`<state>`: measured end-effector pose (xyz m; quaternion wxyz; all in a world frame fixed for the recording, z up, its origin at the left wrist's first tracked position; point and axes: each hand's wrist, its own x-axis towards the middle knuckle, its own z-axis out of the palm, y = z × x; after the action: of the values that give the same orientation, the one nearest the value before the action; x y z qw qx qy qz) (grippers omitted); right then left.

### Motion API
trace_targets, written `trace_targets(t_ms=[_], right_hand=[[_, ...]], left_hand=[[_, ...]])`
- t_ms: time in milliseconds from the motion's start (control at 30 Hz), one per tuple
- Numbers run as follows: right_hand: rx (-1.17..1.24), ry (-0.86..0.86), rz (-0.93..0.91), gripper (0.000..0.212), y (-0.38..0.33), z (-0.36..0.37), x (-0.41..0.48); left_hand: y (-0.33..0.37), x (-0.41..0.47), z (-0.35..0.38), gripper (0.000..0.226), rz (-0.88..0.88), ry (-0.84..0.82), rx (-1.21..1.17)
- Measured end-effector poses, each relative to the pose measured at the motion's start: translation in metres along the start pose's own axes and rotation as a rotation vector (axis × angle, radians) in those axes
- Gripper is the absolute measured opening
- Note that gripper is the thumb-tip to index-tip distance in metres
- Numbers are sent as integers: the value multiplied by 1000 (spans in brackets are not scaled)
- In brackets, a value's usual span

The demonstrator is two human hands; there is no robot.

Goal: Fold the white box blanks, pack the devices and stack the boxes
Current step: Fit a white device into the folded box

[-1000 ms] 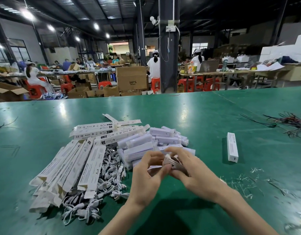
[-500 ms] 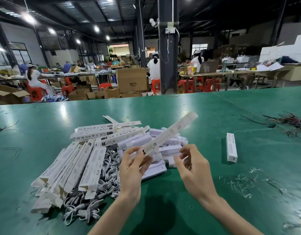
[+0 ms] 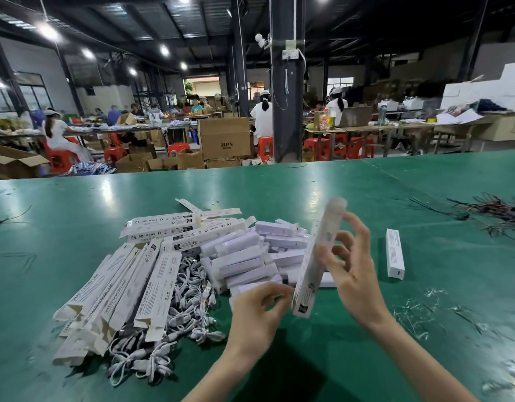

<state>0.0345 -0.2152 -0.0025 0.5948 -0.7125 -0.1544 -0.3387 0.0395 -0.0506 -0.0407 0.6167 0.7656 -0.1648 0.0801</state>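
Green table (image 3: 76,227) across whole foreground; workshop w/ cardboard cartons (image 3: 224,137) behind.

On table, L of centre: big fan of flat box blanks (image 3: 128,285), long, printed, overlapping. A few more laid crosswise at the back.

Just R of those: pile of white devices (image 3: 244,256), short bars heaped every way, touching the blanks' edge.

Under and btwn both heaps: tangle of white cables (image 3: 192,285), spilling toward near edge.

Far R of table: loose bundle of dark wires (image 3: 497,210), well apart from the rest.

Front centre, raised off table: folded white box (image 3: 317,256), tilted steeply. Top end up and away, motion-blurred; bottom end down by L hand.

R hand (image 3: 352,271) gripping folded white box approx mid-length: thumb on near face, fingers curled at its R side, spread a bit.

L hand (image 3: 259,311) at bottom end of same box, fingers curled in, tips right at the corner. Too blurred to tell if pinching it or only beside it.

R of hands, alone: one closed box (image 3: 395,258) lying flat, lengthwise away from viewer, touching nothing else.

Near R of table: scatter of clear plastic scraps (image 3: 416,314).
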Motion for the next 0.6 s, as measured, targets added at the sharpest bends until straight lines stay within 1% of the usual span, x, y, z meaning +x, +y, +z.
trace_targets(t_ms=[67, 100, 167, 233, 300, 367, 467, 600], right_hand=[[-59, -114, -34, 65, -2, 1, -2], [-93, -164, -52, 70, -2, 3, -4], [-149, -257, -115, 70, -5, 7, -8], [-160, -352, -203, 62, -9, 11, -13], [-170, -432, -285, 48, -11, 14, -16], [-189, -462, -354, 46, -10, 15, -16], [-241, -448, -390, 54, -6, 14, -16], [-265, -414, -439, 47, -6, 15, -18]], left_hand=[[5, -2, 1, 22, 57, 30, 14], [6, -2, 0, 27, 117, 49, 5], [11, -1, -4, 39, 304, 74, 0], [14, 0, -9, 47, 513, 64, 34], [14, 3, -15, 47, 675, 67, 110], [14, 7, -21, 35, 796, 95, 200], [13, 9, -26, 24, 879, 124, 250], [11, 12, -27, 21, 912, 136, 274]])
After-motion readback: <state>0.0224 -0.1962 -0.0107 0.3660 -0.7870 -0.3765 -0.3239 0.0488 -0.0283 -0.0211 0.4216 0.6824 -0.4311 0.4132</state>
